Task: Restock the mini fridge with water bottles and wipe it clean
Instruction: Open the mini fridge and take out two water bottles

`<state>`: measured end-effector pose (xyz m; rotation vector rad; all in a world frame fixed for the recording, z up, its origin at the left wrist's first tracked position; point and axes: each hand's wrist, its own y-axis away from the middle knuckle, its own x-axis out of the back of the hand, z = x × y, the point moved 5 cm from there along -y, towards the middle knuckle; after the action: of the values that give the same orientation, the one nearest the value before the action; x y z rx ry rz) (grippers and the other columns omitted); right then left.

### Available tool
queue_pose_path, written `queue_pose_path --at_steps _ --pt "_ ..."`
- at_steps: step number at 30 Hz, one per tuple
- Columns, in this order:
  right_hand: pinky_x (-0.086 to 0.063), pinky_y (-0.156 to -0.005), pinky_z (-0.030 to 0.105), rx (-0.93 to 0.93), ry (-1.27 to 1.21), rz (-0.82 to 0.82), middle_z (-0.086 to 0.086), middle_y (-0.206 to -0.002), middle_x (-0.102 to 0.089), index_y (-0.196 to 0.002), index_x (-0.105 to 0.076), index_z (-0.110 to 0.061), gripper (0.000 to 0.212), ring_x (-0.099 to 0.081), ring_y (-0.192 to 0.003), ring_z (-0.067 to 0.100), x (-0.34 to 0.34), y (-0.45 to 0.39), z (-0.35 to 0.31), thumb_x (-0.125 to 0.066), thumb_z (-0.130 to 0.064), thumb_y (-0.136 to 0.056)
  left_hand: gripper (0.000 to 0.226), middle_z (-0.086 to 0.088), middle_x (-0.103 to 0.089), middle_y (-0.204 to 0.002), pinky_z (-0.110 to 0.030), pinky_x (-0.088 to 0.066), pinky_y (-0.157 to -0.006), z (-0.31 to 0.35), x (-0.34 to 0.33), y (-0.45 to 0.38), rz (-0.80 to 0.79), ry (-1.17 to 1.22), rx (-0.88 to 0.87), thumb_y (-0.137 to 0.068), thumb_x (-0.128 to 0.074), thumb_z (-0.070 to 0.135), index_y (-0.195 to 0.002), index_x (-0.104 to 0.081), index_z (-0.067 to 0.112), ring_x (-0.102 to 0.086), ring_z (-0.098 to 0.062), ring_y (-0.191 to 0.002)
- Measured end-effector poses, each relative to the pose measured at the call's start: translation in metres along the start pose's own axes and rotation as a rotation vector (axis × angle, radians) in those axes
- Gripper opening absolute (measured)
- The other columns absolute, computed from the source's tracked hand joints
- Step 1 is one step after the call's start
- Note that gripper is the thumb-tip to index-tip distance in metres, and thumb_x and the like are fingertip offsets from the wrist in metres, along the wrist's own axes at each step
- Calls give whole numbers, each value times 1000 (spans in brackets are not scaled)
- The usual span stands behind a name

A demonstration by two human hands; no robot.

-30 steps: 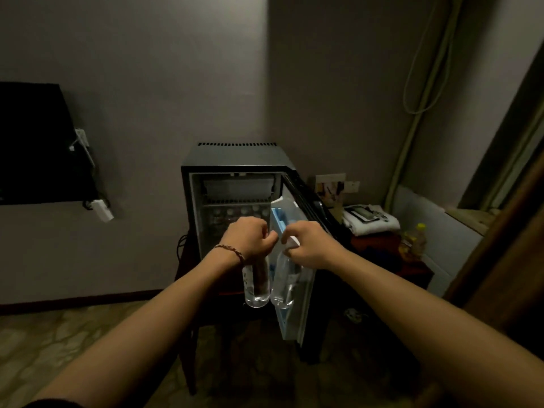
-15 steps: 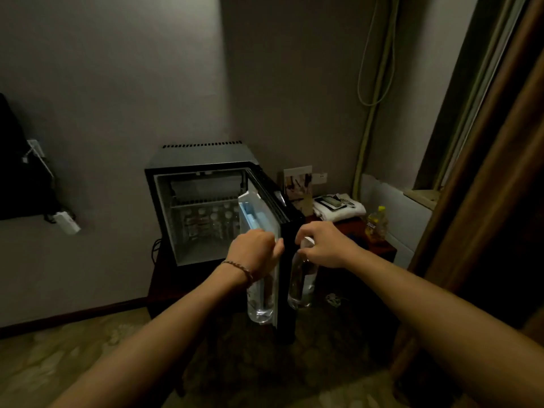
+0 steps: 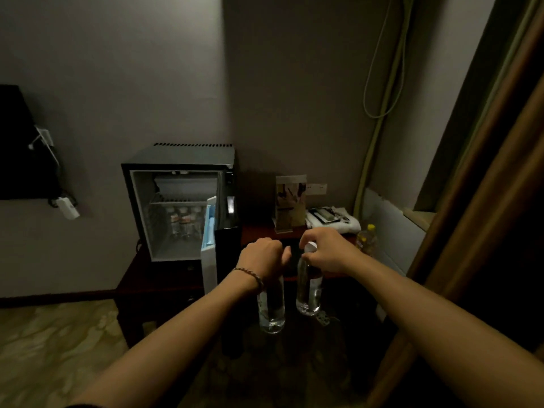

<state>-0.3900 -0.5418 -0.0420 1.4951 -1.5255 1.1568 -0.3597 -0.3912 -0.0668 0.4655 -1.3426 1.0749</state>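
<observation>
**Both arms out, each hand closed at a bottle top**

Both bare forearms reach forward from the lower corners of the view and draw together near the middle. The left hand (image 3: 263,257) is turned knuckles up, its fingers curled down into a fist round the top of a water bottle (image 3: 271,307) that hangs straight below it. A thin braided bracelet (image 3: 249,275) circles the left wrist. The right hand (image 3: 325,251) sits just beside it at nearly the same height, wrist bent a little, fingers (image 3: 306,240) bent over the cap of a second bottle (image 3: 308,290) and pinching it from above. The two hands are close together but not touching.
</observation>
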Motion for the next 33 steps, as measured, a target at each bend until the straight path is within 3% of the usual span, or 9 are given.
queue_pose_path --at_steps 9,17,22,26,30,33 --pt "-51 -75 30 -61 -67 10 0 -104 -62 -88 -60 -33 13 -60 -94 16 1 -34 90 -65 -26 -78 31 -8 -64 -94 -37 -50 -76 33 -49 -78 21 -13 97 -98 -43 39 -74 -50 20 -64 -29 -89" --pt "-56 -82 38 -148 -91 -11 2 -102 -67 -82 -64 -31 10 -63 -95 19 -16 -106 148 -67 -33 -72 32 -7 -65 -86 -32 -48 -67 12 -106 -171 -82 -7 192 -92 -48 37 -76 -62 14 -65 -29 -83" --pt "-53 -84 35 -164 -55 -42 1 -106 -62 -93 -67 -23 14 -59 -99 17 -20 -167 181 -68 -28 -79 29 -4 -59 -84 -32 -46 -64 -11 -146 -228 -110 13 228 -91 -48 39 -72 -57 19 -60 -25 -76" --pt "-54 -86 36 -149 -51 -51 -2 -107 -58 -92 -62 -28 13 -57 -98 14 -28 -217 205 -69 -29 -82 25 -1 -51 -87 -31 -39 -65 -25 -159 -262 -56 4 227 -95 -46 37 -79 -55 19 -55 -24 -76" --pt "-54 -89 39 -141 -30 -100 0 -111 -56 -99 -64 -25 18 -56 -101 16 -44 -263 225 -69 -30 -83 25 -4 -59 -90 -32 -45 -65 -42 -174 -297 -32 3 239 -94 -47 38 -78 -55 20 -62 -27 -80" --pt "-54 -88 37 -109 -27 -131 2 -113 -57 -106 -65 -21 23 -57 -104 18 -57 -301 241 -69 -29 -85 25 -4 -60 -92 -31 -40 -64 -51 -192 -328 -44 -8 247 -94 -46 40 -78 -52 22 -61 -27 -82"
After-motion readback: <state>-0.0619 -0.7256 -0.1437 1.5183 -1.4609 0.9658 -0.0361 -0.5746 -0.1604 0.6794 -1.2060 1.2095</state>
